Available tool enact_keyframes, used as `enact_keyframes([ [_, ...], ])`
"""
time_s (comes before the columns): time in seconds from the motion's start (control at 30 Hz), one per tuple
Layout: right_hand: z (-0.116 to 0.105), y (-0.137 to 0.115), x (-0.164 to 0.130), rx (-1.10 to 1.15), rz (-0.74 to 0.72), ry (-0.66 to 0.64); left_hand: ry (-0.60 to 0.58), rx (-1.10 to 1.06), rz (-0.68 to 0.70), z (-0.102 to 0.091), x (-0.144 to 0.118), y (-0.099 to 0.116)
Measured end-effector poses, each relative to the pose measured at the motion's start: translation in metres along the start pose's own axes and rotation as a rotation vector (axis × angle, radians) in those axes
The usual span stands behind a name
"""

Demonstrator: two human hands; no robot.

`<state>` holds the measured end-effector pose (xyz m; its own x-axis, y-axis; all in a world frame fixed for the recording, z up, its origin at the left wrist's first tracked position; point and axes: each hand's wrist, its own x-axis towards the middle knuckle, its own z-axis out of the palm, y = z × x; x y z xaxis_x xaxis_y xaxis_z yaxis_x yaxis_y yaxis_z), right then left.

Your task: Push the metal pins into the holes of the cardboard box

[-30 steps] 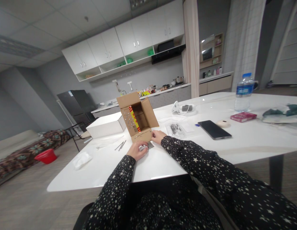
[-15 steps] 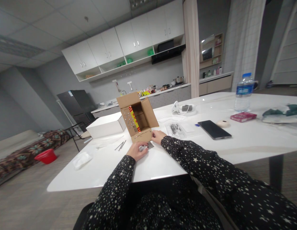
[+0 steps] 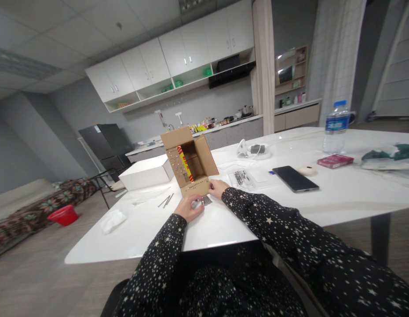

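An opened cardboard box (image 3: 182, 169) stands tilted toward me, with yellow-red tape and rows of small shiny dots on its side and front flap. At the right corner of that front flap, my right hand (image 3: 219, 189) has its fingertips pinched together; anything between them is too small to name. My left hand (image 3: 190, 208) rests on the table just below the flap, fingers curled round something pale that I cannot make out. Beside its fingertips lie several small grey metal pins or screws (image 3: 207, 200). Left of the box are a few thin metal rods (image 3: 166, 200).
A white box (image 3: 145, 173) stands behind left, a crumpled tissue (image 3: 112, 220) in front of it. To the right lie a clear case of small metal parts (image 3: 243, 178), a phone (image 3: 295, 178) and a pink box (image 3: 335, 161). A water bottle (image 3: 335, 127) stands farther back.
My left fingers have shifted very slightly beside the small metal pieces. The right hand and the cardboard box look almost unmoved.
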<state>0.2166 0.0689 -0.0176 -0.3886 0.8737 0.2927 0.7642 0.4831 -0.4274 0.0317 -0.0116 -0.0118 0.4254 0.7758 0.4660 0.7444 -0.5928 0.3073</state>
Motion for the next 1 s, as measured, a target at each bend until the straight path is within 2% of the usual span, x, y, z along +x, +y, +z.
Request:
enact_keyframes([
  [0.37,0.0015,0.0017,0.0006,0.005,-0.009,0.011,-0.021,0.003,0.005,-0.0015,0.0005,0.0018],
  [0.67,0.0005,0.0004,0.0005,0.000,-0.010,0.007,0.011,0.041,-0.037,0.0029,-0.0012,-0.0055],
  [1.0,-0.0005,0.0000,-0.0003,0.001,-0.005,0.002,0.021,0.059,-0.031,0.0024,0.0007,-0.0032],
])
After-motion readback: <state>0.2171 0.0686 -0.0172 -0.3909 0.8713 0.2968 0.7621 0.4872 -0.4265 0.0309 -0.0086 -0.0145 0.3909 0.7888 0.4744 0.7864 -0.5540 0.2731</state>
